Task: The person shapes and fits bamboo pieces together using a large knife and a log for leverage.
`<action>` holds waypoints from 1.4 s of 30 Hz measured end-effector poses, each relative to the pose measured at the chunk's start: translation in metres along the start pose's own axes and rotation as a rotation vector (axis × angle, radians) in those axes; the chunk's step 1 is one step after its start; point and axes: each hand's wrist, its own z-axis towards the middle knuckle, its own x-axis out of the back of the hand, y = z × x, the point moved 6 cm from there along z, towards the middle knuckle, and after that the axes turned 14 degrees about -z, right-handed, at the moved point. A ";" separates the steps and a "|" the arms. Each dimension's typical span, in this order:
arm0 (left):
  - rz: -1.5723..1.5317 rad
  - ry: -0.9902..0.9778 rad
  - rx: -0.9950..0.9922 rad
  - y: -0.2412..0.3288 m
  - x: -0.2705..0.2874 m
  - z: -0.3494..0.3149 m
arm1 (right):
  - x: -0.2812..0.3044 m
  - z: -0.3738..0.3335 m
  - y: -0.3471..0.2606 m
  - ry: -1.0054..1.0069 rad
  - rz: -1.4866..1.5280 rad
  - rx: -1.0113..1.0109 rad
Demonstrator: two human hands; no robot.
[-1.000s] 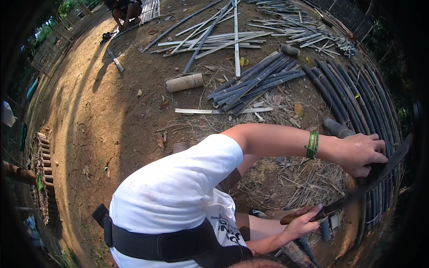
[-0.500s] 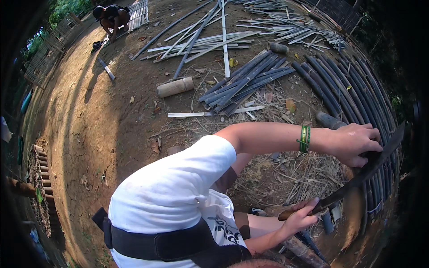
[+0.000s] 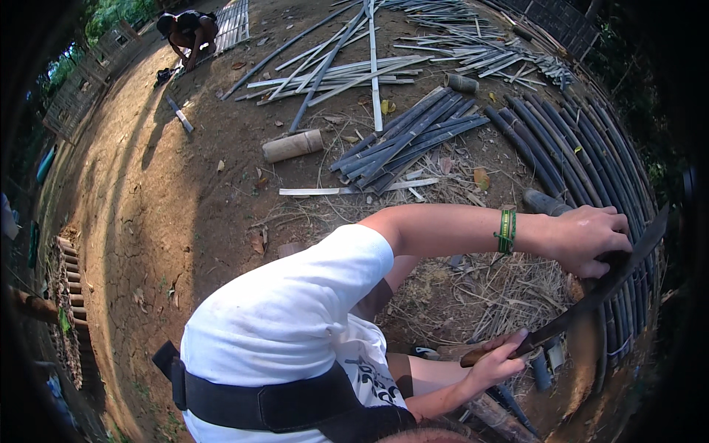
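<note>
My right hand [image 3: 498, 362] is closed round the wooden handle of a machete [image 3: 591, 303]. Its long dark blade slants up to the right. Beside the upper part of the blade is my left hand [image 3: 593, 240], with a green woven bracelet [image 3: 506, 231] on the wrist. Its fingers are curled, and the blade partly hides what they grip. Below the blade stands a brown, blurred piece [image 3: 586, 351] that looks like bamboo; whether my left hand holds it I cannot tell. Dry shavings [image 3: 509, 303] cover the ground by my hands.
Dark bamboo poles [image 3: 583, 148] lie in a row at the right. Split bamboo strips [image 3: 406, 136] are piled ahead, with pale strips [image 3: 340, 77] beyond. A short bamboo log [image 3: 293, 146] lies on the dirt. A person [image 3: 190, 33] crouches at the far left.
The whole view has shifted slightly. Both hands and the machete keep almost the same place and pose.
</note>
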 end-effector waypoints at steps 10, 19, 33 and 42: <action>-0.022 0.009 0.003 -0.004 -0.002 -0.001 | 0.000 -0.001 -0.003 -0.028 -0.018 -0.062; -0.031 0.011 -0.010 -0.004 -0.001 -0.001 | 0.002 -0.001 -0.007 -0.051 -0.061 -0.105; -0.015 0.011 0.000 -0.001 0.006 -0.006 | 0.000 -0.003 -0.004 -0.100 -0.111 -0.108; -0.031 -0.051 0.025 -0.004 0.015 0.006 | -0.002 0.005 -0.009 -0.058 0.020 0.002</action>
